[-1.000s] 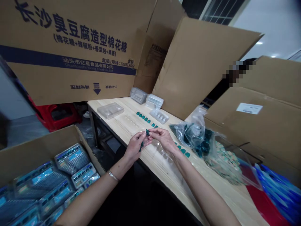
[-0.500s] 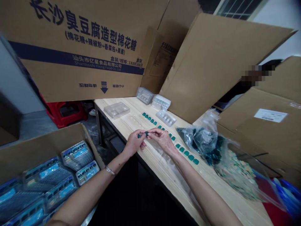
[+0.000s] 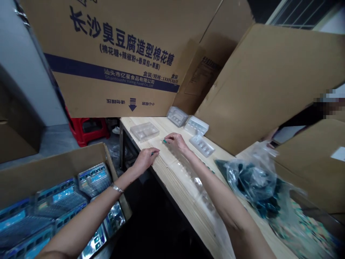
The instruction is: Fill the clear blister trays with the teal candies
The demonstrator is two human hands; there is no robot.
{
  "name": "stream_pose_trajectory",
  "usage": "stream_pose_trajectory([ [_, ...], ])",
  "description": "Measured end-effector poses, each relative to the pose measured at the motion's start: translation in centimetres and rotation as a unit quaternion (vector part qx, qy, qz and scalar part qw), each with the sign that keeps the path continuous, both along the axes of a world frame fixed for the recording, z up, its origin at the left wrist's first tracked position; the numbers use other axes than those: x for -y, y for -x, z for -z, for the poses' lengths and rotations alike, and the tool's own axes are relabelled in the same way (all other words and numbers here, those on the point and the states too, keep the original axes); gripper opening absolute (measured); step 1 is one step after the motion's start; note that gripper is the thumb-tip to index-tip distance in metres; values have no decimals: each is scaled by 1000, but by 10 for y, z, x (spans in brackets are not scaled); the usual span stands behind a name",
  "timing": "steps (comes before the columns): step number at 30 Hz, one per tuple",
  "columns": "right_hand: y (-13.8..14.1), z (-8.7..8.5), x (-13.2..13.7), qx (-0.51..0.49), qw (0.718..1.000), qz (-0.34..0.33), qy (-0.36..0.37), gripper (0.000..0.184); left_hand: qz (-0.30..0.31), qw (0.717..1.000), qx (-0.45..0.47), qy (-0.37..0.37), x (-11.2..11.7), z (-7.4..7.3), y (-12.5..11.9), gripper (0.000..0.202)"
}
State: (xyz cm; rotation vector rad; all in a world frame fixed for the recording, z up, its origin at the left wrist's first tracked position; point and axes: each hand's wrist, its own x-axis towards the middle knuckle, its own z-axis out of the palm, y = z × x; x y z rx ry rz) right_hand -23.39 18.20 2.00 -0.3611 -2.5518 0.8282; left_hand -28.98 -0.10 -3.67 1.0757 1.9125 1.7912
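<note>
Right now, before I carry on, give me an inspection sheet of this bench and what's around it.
Surface: light wood bench.
Job's things: small teal piece at the right hand's fingertips; clear plastic tray beyond.
Clutter: plastic bag of dark teal pieces on the right.
Grips: left hand at the bench edge, something small and dark at its fingertips; right hand on the bench.
Cables: nothing seen.
Surroundings: cardboard box of blister packs at left; printed carton ahead; red stool below it.
</note>
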Motion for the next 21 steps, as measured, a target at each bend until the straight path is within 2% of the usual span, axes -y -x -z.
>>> stream_pose_trajectory([
  [4,20,18,-7,19,997,-12,-70,10,18,998,41,-41,-2,2,6,9],
  [7,25,25,-11,31,994,-31,-103,11,29,998,55,-32,0,1,6,9],
  [12,31,29,-9,55,990,-38,-124,8,25,999,18,-17,1,6,9,8],
  [18,33,33,-2,36,991,12,-126,14,6,997,-72,30,-2,9,12,12],
  [21,28,31,-4,39,991,32,-121,11,8,996,-87,23,-3,8,11,14],
])
